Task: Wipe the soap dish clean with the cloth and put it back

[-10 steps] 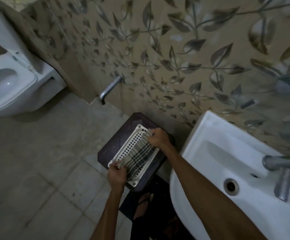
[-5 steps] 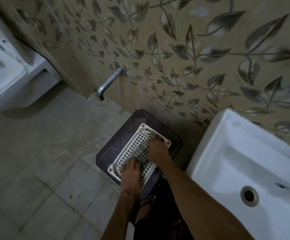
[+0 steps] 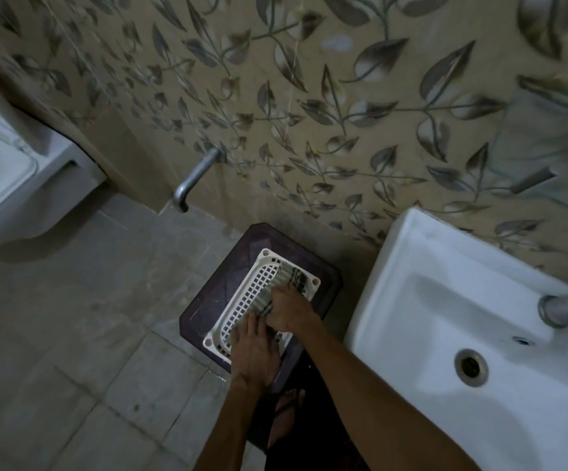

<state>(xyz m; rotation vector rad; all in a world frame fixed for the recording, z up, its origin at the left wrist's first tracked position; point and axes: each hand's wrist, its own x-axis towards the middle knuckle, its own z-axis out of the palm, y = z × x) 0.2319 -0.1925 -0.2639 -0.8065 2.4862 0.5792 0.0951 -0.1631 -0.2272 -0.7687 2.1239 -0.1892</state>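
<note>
Item: soap dish (image 3: 242, 300), white plastic, rectangular, lattice floor with a hole at each visible corner. Location: flat on a dark plastic stool (image 3: 208, 300) standing on the tiled floor (image 3: 72, 334), beneath both hands; the stool serves as the working surface.

Item: cloth (image 3: 291, 278), checked, dark and pale bands. Location: lying in the dish along the side under the right hand, its far end reaching past that hand toward the leaf-patterned wall (image 3: 343, 96).

Right hand (image 3: 286, 309): on top of the cloth, pressing it into the lattice. Whether the grip bunches the fabric or only presses it cannot be told; the fingers are partly hidden.

Left hand (image 3: 253, 351): fingers extended, spread flat on the near end of the dish, touching the cloth's near edge just beside the right hand. It appears to steady the dish.

Step in hand, judged: wiping the dish interior; return to its place not yet done.

Handling note: the dish looks light and may skid on the smooth stool, so the left palm should bear down while the right strokes lengthwise. Cloth pushed into the lattice holes and corners would lift residue better than a flat pass.

Adjacent: white basin (image 3: 445, 300) beyond the right forearm; wall spout (image 3: 194, 178) further out; toilet (image 3: 4, 181) far off past the left hand.
</note>
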